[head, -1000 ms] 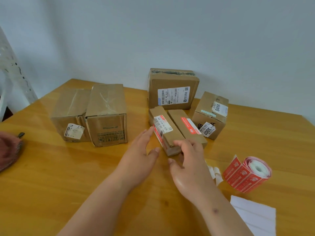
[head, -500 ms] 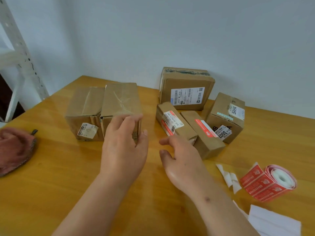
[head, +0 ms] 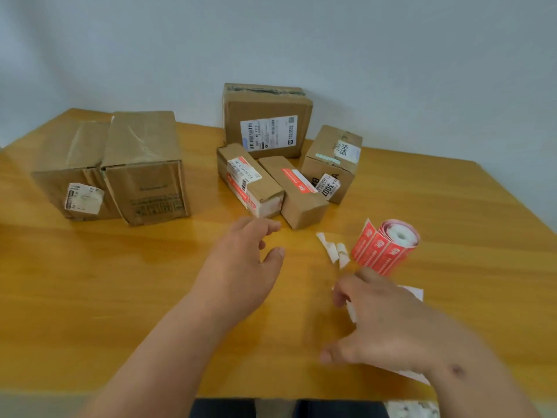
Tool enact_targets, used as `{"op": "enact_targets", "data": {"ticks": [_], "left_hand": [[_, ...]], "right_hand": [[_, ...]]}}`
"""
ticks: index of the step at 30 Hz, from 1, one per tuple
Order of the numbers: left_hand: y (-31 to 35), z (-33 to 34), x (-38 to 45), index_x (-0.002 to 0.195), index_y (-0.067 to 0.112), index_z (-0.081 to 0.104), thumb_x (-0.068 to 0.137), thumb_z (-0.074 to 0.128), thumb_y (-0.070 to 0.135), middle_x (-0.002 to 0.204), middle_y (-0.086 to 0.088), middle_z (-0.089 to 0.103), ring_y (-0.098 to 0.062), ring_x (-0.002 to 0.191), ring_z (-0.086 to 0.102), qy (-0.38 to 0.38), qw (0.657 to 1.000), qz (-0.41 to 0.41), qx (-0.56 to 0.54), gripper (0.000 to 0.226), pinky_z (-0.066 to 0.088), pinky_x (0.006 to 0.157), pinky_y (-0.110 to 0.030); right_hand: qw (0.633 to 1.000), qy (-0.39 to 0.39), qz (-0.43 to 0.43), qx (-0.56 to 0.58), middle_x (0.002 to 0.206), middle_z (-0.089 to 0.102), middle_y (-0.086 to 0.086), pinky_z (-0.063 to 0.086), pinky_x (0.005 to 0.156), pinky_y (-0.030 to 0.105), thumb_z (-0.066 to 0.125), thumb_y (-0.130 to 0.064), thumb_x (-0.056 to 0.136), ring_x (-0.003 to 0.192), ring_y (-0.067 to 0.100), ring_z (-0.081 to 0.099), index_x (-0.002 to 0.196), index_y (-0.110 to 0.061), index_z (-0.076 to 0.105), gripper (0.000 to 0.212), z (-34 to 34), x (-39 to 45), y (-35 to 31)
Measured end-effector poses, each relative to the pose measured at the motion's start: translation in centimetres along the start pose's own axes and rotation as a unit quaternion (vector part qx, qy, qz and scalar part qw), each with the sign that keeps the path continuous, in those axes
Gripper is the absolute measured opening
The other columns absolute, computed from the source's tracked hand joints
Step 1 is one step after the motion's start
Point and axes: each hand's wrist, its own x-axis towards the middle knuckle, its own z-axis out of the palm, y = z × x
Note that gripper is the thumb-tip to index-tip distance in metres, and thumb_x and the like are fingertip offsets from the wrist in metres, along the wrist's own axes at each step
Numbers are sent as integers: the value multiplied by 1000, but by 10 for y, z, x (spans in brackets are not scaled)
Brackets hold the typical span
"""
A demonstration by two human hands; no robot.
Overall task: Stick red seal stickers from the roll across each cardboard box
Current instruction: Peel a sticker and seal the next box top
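a honey-coloured wooden counter (head: pixel 90 297) with a glossy grain stood against a plain pale wall (head: pixel 301 40). six cardboard boxes sat toward its far edge. two tall taped boxes (head: pixel 144 170) stood touching at the far left. a larger box with a white shipping label (head: pixel 266 119) stood nearest the wall. in front of it lay two long narrow boxes side by side: one with a barcode label and a red seal (head: pixel 248 182), one with a red seal sticker across its top (head: pixel 294 188). a small cube-like box marked "baha" (head: pixel 331 161) sat just right of them. one roll of red seal stickers (head: pixel 387 245) lay on its side near the right of the counter, its white core showing, with curled white backing scraps (head: pixel 334 250) beside it. the left hand (head: pixel 241 267) hovered mid-counter, its grip loose and wide, holding nothing. the blurred right hand (head: pixel 388 324) was over white backing paper (head: pixel 413 292) just short of the roll, fingers spread, grip wide.
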Motion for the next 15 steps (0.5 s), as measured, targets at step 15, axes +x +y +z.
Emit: {"op": "enact_targets", "data": {"ticks": [15], "left_hand": [[37,41,-47,126,44,53,89,66,26,118,30,53,17,108,45,-181,979,-5,-90,42,39,82,0]], "right_hand": [[982,124,-40,134,81,58,-15,40,59,21,58,-36,91,77,6,56,82,-32,55,10,18,-26,39]]}}
